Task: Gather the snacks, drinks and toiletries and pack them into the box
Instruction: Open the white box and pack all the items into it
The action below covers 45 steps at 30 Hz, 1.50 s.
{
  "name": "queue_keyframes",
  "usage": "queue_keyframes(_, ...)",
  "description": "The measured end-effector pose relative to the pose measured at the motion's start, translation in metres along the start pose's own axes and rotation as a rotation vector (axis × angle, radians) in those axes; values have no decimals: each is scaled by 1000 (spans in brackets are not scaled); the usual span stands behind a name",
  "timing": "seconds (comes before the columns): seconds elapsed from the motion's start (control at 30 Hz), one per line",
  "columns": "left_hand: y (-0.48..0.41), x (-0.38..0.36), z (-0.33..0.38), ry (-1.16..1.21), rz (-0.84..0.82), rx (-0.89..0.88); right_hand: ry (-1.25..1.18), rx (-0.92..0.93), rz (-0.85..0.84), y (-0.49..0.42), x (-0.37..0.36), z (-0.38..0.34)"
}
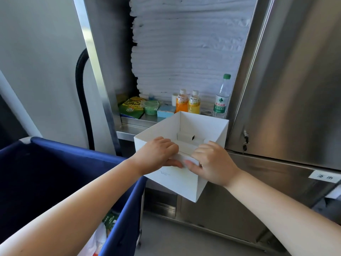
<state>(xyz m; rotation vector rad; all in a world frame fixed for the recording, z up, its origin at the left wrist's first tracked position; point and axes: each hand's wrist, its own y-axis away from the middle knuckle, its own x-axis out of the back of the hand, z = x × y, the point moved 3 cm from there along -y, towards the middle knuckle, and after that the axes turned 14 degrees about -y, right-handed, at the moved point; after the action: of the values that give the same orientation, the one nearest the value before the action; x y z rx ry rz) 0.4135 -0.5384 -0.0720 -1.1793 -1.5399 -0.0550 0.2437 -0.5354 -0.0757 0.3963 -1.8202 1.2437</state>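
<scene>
Box (175, 182), open-topped, held at its near rim by left hand (156, 154) and right hand (214, 163), fingers curled over it, before shelf (132, 122); packing judged at its start, next needing one hand freed for orange juice bottle (181, 102).

Bare left arm (83, 200) and left hand (156, 154) from lower left, bare right arm (276, 206) and right hand (212, 163) from lower right.

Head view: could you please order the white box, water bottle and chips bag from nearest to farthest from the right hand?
1. White box, held by the right hand.
2. Water bottle, right on the shelf.
3. Chips bag, far left on it.
</scene>
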Motion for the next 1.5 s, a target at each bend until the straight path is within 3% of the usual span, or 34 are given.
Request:
queue_keyframes(0.4, 2, -9, -10, -59, -112, -50, -145, 33, -178, 17, -5, 37)
queue_keyframes(0.57, 9, -8, -13, -79, -152, -61, -10, -46, -299, 27, -1, 77)
queue_keyframes(0.7, 19, -12, -19, -94, -379, -32, 28, 31, -299, 17, -8, 73)
queue_keyframes(0.83, 29, -4, -28, -55, -594, 156, 43, 75, -235, 11, -17, 61)
queue_keyframes(1.13, 30, -14, 35, -100, -441, 210, -11, 80, -168, -6, -39, 42)
queue_keyframes(1.37, 42, -15, 12, -77, -421, 251, -50, 23, -148, -14, -46, 42)
queue_keyframes(1.5, 58, -12, -10, -94, -474, 304, -46, -133, -194, -7, -46, 74)
